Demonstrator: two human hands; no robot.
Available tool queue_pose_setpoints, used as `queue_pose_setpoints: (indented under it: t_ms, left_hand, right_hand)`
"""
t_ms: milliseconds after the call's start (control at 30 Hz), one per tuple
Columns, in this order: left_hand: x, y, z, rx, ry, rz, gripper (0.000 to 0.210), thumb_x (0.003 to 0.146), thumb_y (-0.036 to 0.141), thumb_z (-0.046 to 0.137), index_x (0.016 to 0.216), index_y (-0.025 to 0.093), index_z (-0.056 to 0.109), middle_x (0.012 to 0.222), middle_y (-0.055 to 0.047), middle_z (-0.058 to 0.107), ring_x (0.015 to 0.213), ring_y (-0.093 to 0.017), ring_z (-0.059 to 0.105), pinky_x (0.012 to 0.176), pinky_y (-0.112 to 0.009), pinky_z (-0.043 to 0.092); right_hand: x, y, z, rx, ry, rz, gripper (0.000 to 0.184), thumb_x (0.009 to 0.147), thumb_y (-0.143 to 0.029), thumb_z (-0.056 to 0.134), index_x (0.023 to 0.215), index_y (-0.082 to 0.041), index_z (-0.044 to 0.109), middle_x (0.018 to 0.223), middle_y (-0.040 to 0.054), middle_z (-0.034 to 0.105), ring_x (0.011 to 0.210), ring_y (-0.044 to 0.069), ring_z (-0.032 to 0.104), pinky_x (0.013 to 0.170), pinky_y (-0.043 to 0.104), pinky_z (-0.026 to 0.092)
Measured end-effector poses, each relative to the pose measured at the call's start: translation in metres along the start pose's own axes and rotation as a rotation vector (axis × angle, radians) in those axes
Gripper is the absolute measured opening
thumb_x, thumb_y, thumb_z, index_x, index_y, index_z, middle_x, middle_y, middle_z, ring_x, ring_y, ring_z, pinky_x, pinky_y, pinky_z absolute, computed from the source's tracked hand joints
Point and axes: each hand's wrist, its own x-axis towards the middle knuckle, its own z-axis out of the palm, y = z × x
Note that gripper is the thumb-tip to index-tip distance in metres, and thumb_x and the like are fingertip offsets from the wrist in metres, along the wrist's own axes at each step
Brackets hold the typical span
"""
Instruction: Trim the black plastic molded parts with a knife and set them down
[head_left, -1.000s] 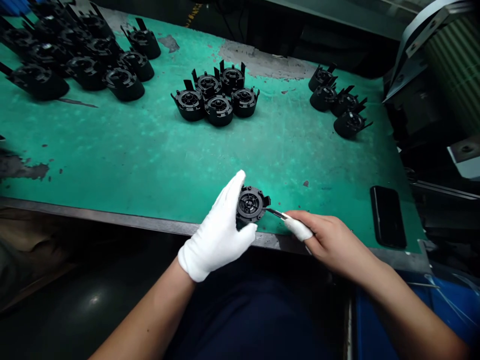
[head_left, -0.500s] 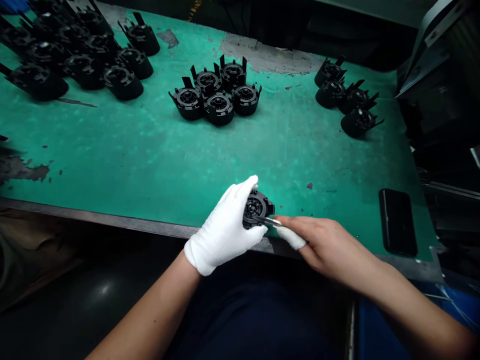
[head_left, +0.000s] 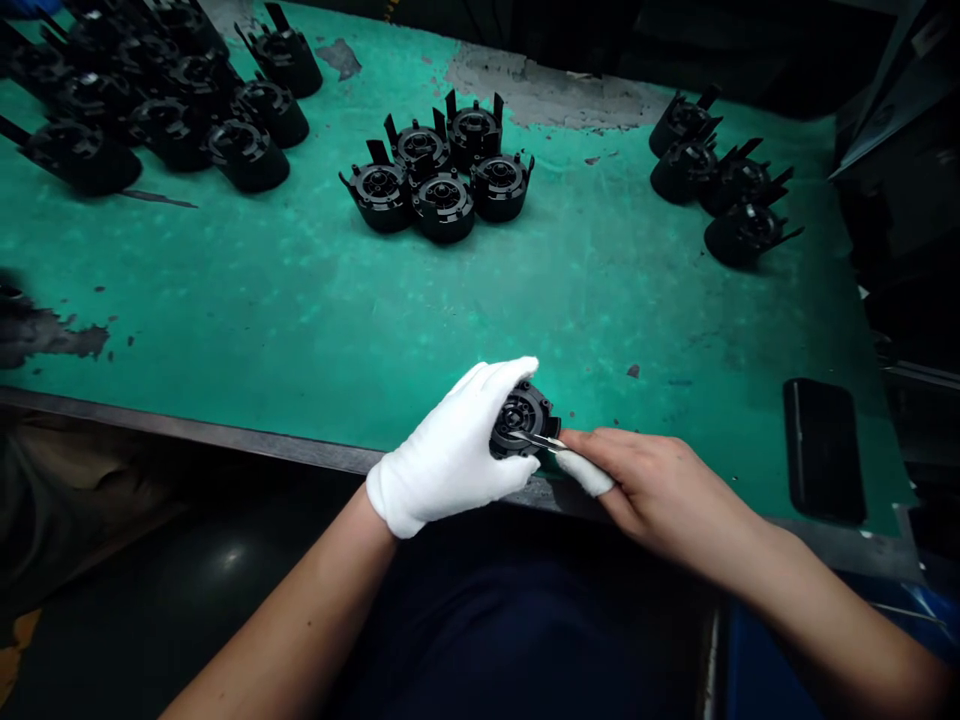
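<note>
In the head view, my left hand (head_left: 454, 445), in a white glove, is wrapped round a round black plastic housing (head_left: 523, 412) at the table's front edge. The housing's ribbed face, with a hub in the middle, is turned up toward me. Closed round a slim pointed metal tool (head_left: 536, 440) is my right hand (head_left: 637, 470), with a white cover on its thumb. The tool's tip reaches over the housing's face near the hub. Whether the tip touches it I cannot tell. My left palm hides part of the housing's side.
On the green table mat (head_left: 300, 310) stand several similar black housings (head_left: 442, 205) at the back middle. More housings (head_left: 244, 155) crowd the back left, and another group (head_left: 742, 232) stands at the right. A black phone (head_left: 825, 450) lies near the front right corner.
The tool's tip has shifted slightly on the housing's face. Both hands keep their hold. The whole view has turned a little, so the things on the right appear farther right.
</note>
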Motion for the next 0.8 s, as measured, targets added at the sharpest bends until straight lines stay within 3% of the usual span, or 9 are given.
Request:
queue_pose_setpoints:
  t_ms: [133, 267, 400, 467, 533, 600, 633, 700, 800]
  left_hand:
    - [-0.001, -0.001, 0.0, 0.004, -0.008, -0.001, 0.079, 0.079, 0.02, 0.071, 0.148, 0.025, 0.033, 0.142, -0.01, 0.053, 0.134, -0.028, 0.053, 0.116, -0.046, 0.045]
    - [0.003, -0.001, -0.006, 0.031, -0.051, 0.022, 0.079, 0.08, 0.025, 0.073, 0.148, 0.024, 0.033, 0.144, -0.011, 0.052, 0.135, -0.028, 0.051, 0.115, -0.046, 0.045]
    - [0.002, -0.001, -0.005, 0.036, -0.042, 0.015, 0.08, 0.077, 0.029, 0.079, 0.145, 0.026, 0.037, 0.14, -0.01, 0.056, 0.13, -0.029, 0.056, 0.112, -0.046, 0.048]
    - [-0.006, -0.001, 0.004, 0.072, 0.067, -0.025, 0.078, 0.076, 0.034, 0.082, 0.142, 0.025, 0.04, 0.136, -0.011, 0.058, 0.127, -0.03, 0.058, 0.111, -0.048, 0.048]
    - [-0.017, -0.001, 0.017, 0.146, 0.246, -0.085, 0.087, 0.073, 0.04, 0.085, 0.144, 0.021, 0.037, 0.138, -0.014, 0.055, 0.13, -0.033, 0.055, 0.113, -0.051, 0.045]
    - [-0.027, -0.002, 0.029, 0.216, 0.403, -0.132, 0.099, 0.071, 0.042, 0.086, 0.149, 0.017, 0.03, 0.143, -0.018, 0.05, 0.136, -0.034, 0.05, 0.116, -0.053, 0.043]
    - [-0.031, -0.003, 0.034, 0.237, 0.446, -0.149, 0.102, 0.072, 0.041, 0.086, 0.151, 0.017, 0.026, 0.146, -0.02, 0.047, 0.138, -0.035, 0.048, 0.116, -0.053, 0.042]
    - [-0.035, -0.004, 0.039, 0.258, 0.476, -0.174, 0.099, 0.074, 0.04, 0.085, 0.151, 0.017, 0.026, 0.146, -0.02, 0.047, 0.138, -0.034, 0.048, 0.115, -0.052, 0.043]
    - [-0.034, -0.004, 0.039, 0.266, 0.465, -0.198, 0.091, 0.075, 0.04, 0.084, 0.147, 0.017, 0.033, 0.144, -0.018, 0.05, 0.136, -0.033, 0.051, 0.115, -0.052, 0.044]
  right_hand:
    - [0.004, -0.001, -0.001, 0.002, -0.057, 0.0, 0.055, 0.087, -0.009, 0.049, 0.14, -0.02, 0.059, 0.12, 0.0098, 0.074, 0.098, 0.025, 0.072, 0.082, 0.035, 0.056]
    - [0.016, 0.004, -0.016, 0.035, -0.189, -0.051, 0.063, 0.08, -0.002, 0.048, 0.136, -0.026, 0.063, 0.116, 0.0044, 0.076, 0.099, 0.024, 0.072, 0.083, 0.032, 0.054]
    - [0.019, 0.007, -0.027, 0.156, -0.168, -0.081, 0.056, 0.081, -0.002, 0.049, 0.126, -0.028, 0.069, 0.117, 0.0029, 0.076, 0.101, 0.022, 0.071, 0.085, 0.029, 0.051]
    - [0.011, 0.001, -0.019, 0.38, -0.128, 0.012, 0.043, 0.088, -0.009, 0.049, 0.119, -0.028, 0.07, 0.11, 0.0025, 0.076, 0.095, 0.02, 0.07, 0.079, 0.027, 0.05]
    - [-0.001, -0.013, 0.001, 0.728, -0.101, 0.225, 0.027, 0.096, -0.022, 0.047, 0.114, -0.025, 0.067, 0.09, 0.0019, 0.072, 0.076, 0.016, 0.065, 0.062, 0.024, 0.046]
    - [-0.012, -0.034, 0.029, 1.165, -0.112, 0.465, 0.023, 0.1, -0.035, 0.043, 0.108, -0.022, 0.061, 0.069, -0.0037, 0.054, 0.051, 0.01, 0.046, 0.045, 0.021, 0.03]
    - [-0.015, -0.045, 0.043, 1.36, -0.124, 0.518, 0.019, 0.099, -0.035, 0.045, 0.107, -0.022, 0.057, 0.067, -0.006, 0.048, 0.048, 0.008, 0.039, 0.044, 0.02, 0.026]
    - [-0.017, -0.067, 0.067, 1.626, -0.133, 0.547, 0.015, 0.095, -0.032, 0.047, 0.106, -0.023, 0.053, 0.066, -0.0083, 0.042, 0.046, 0.007, 0.031, 0.042, 0.019, 0.02]
    - [-0.01, -0.087, 0.082, 1.795, -0.072, 0.518, 0.013, 0.099, -0.033, 0.043, 0.104, -0.024, 0.051, 0.065, -0.0092, 0.041, 0.045, 0.006, 0.025, 0.041, 0.018, 0.017]
